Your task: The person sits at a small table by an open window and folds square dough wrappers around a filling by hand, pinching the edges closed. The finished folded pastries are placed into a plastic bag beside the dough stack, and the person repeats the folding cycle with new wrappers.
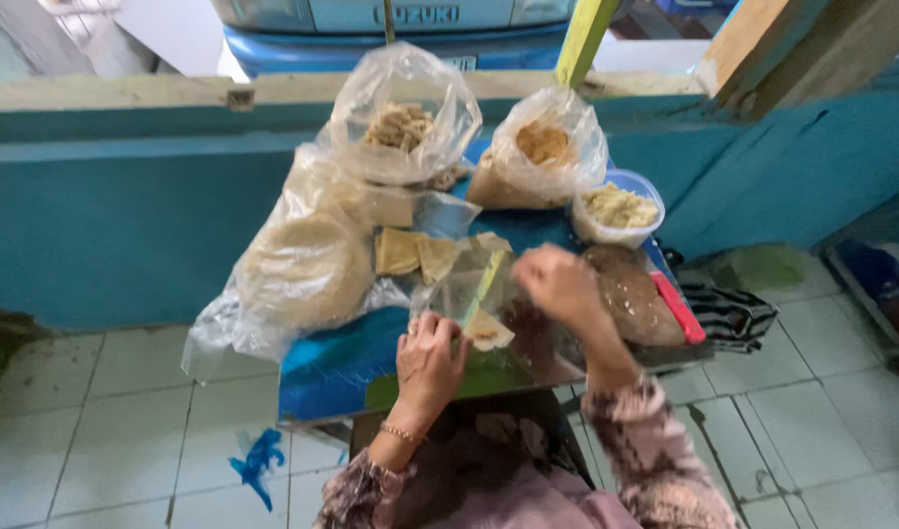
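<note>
We are seeing a blue table [337, 367], a teal wall [126, 216] behind it, a red handle [678, 307], and floral sleeves [655, 451].

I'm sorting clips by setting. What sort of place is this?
Probably a small open-air food stall or home snack-prep spot. Clear plastic bags of snacks crowd a small blue table against a low teal wall, with a parked vehicle just beyond.

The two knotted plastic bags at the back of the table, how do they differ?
The left bag is larger and puffed out, with pale strips showing high inside; the right bag is smaller and holds a darker, orange-brown filling. The left bag stands further back and beside the stack of round wrappers; the right bag is next to the plastic bowl. Both are clear plastic and gathered shut at the top.
</note>
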